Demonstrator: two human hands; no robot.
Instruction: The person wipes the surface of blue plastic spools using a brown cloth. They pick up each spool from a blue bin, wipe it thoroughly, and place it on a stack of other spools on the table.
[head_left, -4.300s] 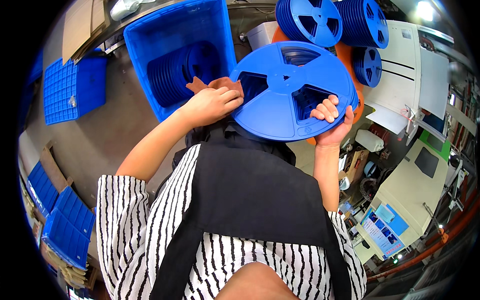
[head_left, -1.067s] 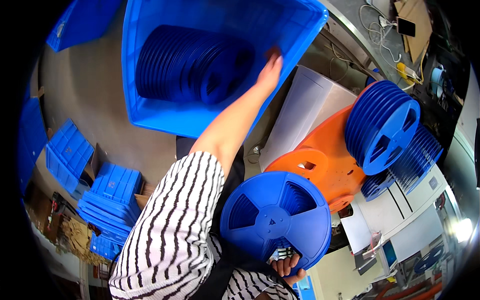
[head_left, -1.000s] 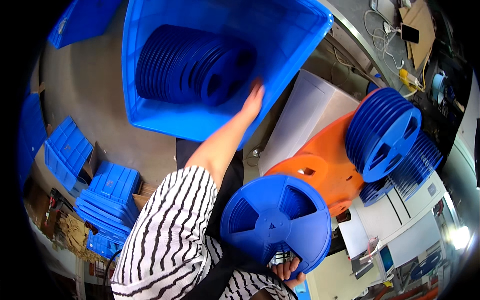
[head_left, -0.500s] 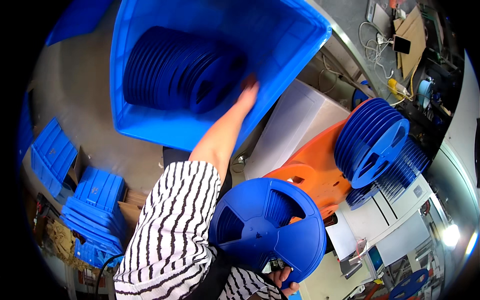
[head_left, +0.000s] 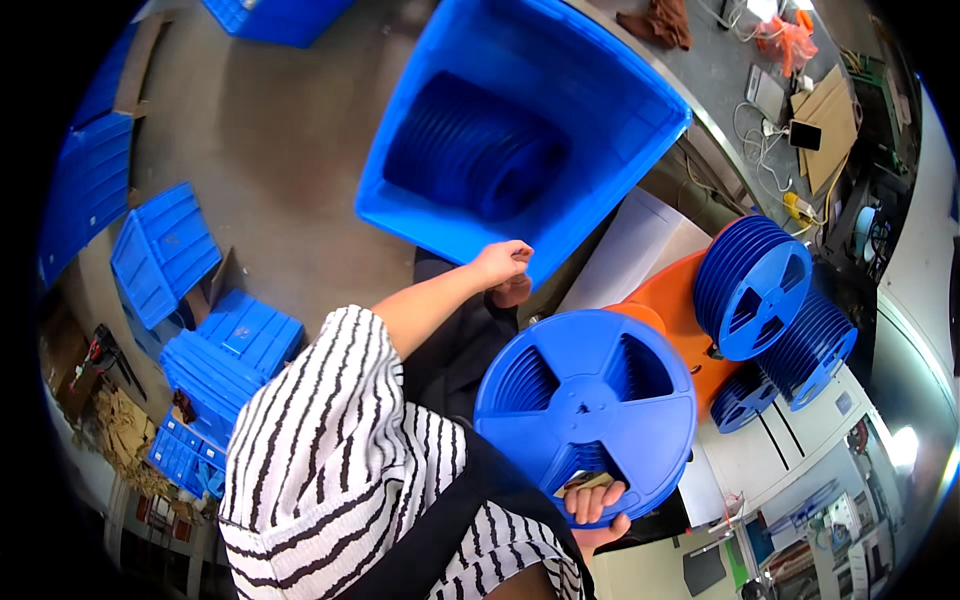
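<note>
In the right fingers [head_left: 597,503], the stacked blue reels [head_left: 585,405] look round, three-holed.

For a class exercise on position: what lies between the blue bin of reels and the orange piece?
In the head view, a pale box lies between the blue bin and the orange piece.

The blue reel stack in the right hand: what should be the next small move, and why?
Probably bring the left hand over to the left rim of the blue reel stack to steady it: only the right hand grips it, fingers through a lower opening, while the left is off it, near the blue bin.
</note>
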